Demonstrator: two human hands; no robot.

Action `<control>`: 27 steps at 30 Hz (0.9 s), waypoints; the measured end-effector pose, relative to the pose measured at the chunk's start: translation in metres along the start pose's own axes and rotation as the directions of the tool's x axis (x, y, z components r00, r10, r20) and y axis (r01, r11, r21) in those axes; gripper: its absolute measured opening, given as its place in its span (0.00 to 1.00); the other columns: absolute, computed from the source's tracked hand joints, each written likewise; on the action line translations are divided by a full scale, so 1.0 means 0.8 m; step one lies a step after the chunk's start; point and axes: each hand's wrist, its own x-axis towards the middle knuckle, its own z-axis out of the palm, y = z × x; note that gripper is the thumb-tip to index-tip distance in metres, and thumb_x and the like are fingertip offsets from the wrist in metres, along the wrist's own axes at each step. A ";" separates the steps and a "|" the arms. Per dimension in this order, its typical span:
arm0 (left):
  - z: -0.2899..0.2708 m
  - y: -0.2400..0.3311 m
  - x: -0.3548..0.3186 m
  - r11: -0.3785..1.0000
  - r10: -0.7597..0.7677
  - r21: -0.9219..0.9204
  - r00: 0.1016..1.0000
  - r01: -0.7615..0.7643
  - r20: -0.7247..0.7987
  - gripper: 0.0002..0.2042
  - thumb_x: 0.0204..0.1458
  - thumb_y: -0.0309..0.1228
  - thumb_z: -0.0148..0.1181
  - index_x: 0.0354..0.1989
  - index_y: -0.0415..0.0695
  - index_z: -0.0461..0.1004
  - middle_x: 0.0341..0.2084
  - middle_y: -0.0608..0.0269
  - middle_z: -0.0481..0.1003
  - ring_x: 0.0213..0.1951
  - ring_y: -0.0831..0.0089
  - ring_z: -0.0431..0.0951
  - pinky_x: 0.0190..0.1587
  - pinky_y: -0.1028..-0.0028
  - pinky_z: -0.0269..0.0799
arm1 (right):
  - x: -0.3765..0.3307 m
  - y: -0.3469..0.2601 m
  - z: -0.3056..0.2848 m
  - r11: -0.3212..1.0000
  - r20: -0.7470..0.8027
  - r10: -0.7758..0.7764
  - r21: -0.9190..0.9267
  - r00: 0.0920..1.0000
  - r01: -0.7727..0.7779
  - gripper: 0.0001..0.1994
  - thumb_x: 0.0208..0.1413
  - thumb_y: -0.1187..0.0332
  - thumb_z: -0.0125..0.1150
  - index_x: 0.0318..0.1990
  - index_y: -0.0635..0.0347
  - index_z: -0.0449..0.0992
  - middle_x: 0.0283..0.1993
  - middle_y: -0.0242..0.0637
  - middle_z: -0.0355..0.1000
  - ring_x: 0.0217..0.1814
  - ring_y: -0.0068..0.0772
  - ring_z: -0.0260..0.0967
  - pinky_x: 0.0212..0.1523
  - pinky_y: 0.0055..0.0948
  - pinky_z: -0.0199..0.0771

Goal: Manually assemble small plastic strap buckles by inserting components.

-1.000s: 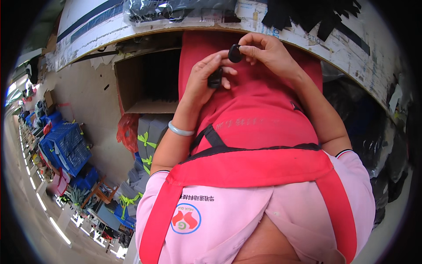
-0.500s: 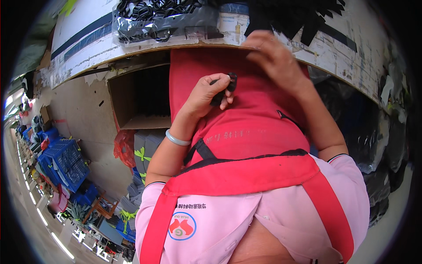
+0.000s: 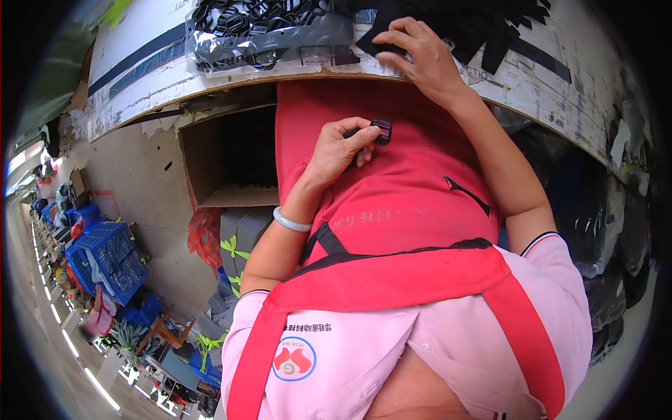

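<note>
My left hand (image 3: 343, 148) is closed in front of the red apron, pinching a black plastic buckle (image 3: 381, 131) between thumb and fingers. The buckle has slots and crossbars; part of it is hidden by the fingers. At the front edge of the table, my right hand (image 3: 427, 63) bends its fingers round a black strap piece (image 3: 367, 43) beside the pile of black strap pieces (image 3: 497, 49). The thumb is slightly blurred. A clear plastic bag (image 3: 273, 52) full of black buckles (image 3: 245, 15) lies on the table, left of my right hand.
The worn white tabletop (image 3: 140, 77) has a curved front edge above my lap. Below it at left stands an open cardboard box (image 3: 234, 196). A red plastic bag (image 3: 204, 234) and grey bundles with green ties hang nearby. Dark plastic-wrapped bundles (image 3: 588, 217) stand at right.
My right hand has moved up onto the strap pieces, and a black piece now reaches farther left under it. My left hand has turned, showing more of the buckle.
</note>
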 end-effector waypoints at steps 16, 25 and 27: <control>0.005 0.007 -0.003 0.998 0.058 0.011 0.995 -0.057 -0.075 0.08 0.57 0.29 0.59 0.39 0.36 0.75 0.21 0.64 0.74 0.20 0.80 0.72 0.21 0.82 0.67 | -0.007 -0.036 -0.046 0.986 -0.333 -0.049 0.133 0.942 0.098 0.11 0.48 0.76 0.65 0.40 0.51 0.81 0.37 0.29 0.70 0.41 0.29 0.66 0.40 0.26 0.69; 0.012 0.025 -0.012 0.966 0.255 0.088 0.945 -0.241 -0.206 0.08 0.54 0.29 0.63 0.36 0.37 0.79 0.18 0.73 0.71 0.17 0.88 0.66 0.19 0.86 0.59 | -0.026 -0.115 -0.069 0.485 0.364 0.313 0.733 0.877 -0.477 0.10 0.58 0.72 0.59 0.45 0.66 0.75 0.35 0.29 0.74 0.38 0.15 0.69 0.39 0.16 0.70; 0.016 0.029 -0.014 0.951 0.303 0.135 0.925 -0.278 -0.229 0.07 0.54 0.28 0.62 0.36 0.37 0.78 0.18 0.73 0.71 0.17 0.88 0.66 0.20 0.86 0.59 | -0.049 -0.108 -0.044 0.334 0.510 0.386 0.699 0.769 -0.632 0.08 0.59 0.69 0.59 0.39 0.66 0.74 0.30 0.27 0.72 0.30 0.12 0.66 0.30 0.14 0.66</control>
